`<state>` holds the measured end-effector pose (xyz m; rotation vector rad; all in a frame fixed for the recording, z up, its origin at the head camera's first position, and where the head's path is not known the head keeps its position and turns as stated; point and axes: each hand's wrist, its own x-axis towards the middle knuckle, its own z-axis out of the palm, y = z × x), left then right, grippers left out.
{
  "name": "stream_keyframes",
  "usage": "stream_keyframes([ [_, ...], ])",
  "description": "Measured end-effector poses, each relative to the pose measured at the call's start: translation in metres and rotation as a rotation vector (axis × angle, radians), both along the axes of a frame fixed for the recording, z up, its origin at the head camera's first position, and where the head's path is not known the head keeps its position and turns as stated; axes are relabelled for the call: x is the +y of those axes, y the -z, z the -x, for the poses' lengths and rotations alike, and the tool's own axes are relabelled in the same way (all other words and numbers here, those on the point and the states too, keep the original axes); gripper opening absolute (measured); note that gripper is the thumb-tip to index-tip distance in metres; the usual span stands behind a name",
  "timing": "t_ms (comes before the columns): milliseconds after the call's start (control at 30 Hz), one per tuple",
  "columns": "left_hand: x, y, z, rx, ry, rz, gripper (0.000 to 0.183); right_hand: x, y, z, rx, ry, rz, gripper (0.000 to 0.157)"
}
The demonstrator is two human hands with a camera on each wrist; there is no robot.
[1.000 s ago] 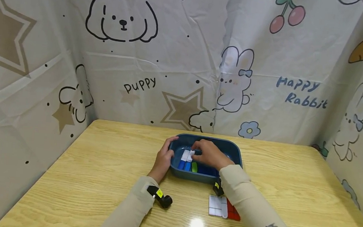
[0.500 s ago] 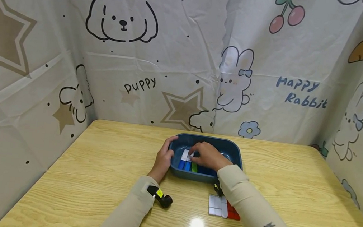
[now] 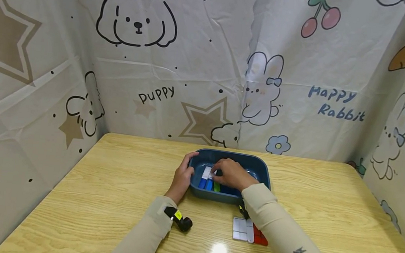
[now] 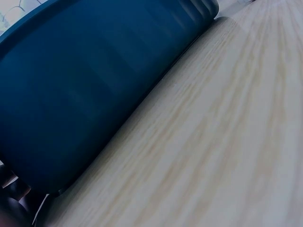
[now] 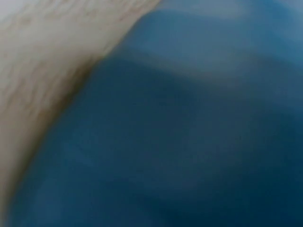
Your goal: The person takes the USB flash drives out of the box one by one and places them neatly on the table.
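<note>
A dark blue plastic bin [image 3: 214, 196] stands near the back of the table in the head view. My left hand [image 3: 182, 179] grips its left rim, thumb on the inner side. Within the bin, at the left, lie two slim blue-and-white pieces [image 3: 202, 183] side by side, white ends away from me. A green piece [image 3: 217, 187] lies just right of them. My right hand [image 3: 233, 174] reaches in from the right. Its curled thumb and fingertips pinch at the white end of the second blue-and-white piece [image 3: 209, 184], partly hiding it. The wrist views show mostly bin wall [image 4: 90, 90], blurred on the right.
Flat white pieces [image 3: 242, 229] and red pieces [image 3: 260, 237] lie together on the table in front of the bin, partly under the right sleeve [image 3: 270, 217]. A printed curtain [image 3: 193, 61] closes off the back and sides of the table [image 3: 109, 198].
My right hand has shifted slightly left over the white ends and now covers more of the second blue-and-white piece. The left hand and bin stay in place.
</note>
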<state>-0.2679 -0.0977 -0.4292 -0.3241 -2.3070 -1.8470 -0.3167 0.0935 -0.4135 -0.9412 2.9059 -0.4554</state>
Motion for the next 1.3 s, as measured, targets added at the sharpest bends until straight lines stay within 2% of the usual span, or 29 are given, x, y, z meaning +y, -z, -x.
stream_keyframes([
  [100,-0.001,0.007,0.007,-0.008,0.004,-0.005,0.057,-0.001,-0.001,0.000,-0.001,0.003,-0.002,0.028],
  [300,-0.003,0.033,0.026,0.005,-0.013,-0.030,0.057,-0.003,0.000,0.000,0.006,-0.005,-0.016,0.028],
  [500,-0.002,0.040,0.028,0.022,-0.030,-0.027,0.058,-0.003,0.002,0.001,0.009,0.004,-0.018,0.024],
  [900,-0.002,0.038,0.027,0.024,-0.024,-0.026,0.057,-0.003,0.002,0.001,-0.015,0.056,-0.027,0.026],
  [1133,0.000,0.001,-0.001,0.000,0.004,0.001,0.055,-0.003,0.002,0.001,-0.019,0.066,-0.022,0.025],
  [1200,0.000,0.001,0.000,0.004,0.002,-0.001,0.055,-0.003,0.002,0.001,-0.018,0.064,-0.018,0.025],
  [1300,-0.002,0.012,0.010,0.000,0.005,-0.011,0.056,-0.003,0.002,0.001,-0.013,0.063,-0.017,0.025],
])
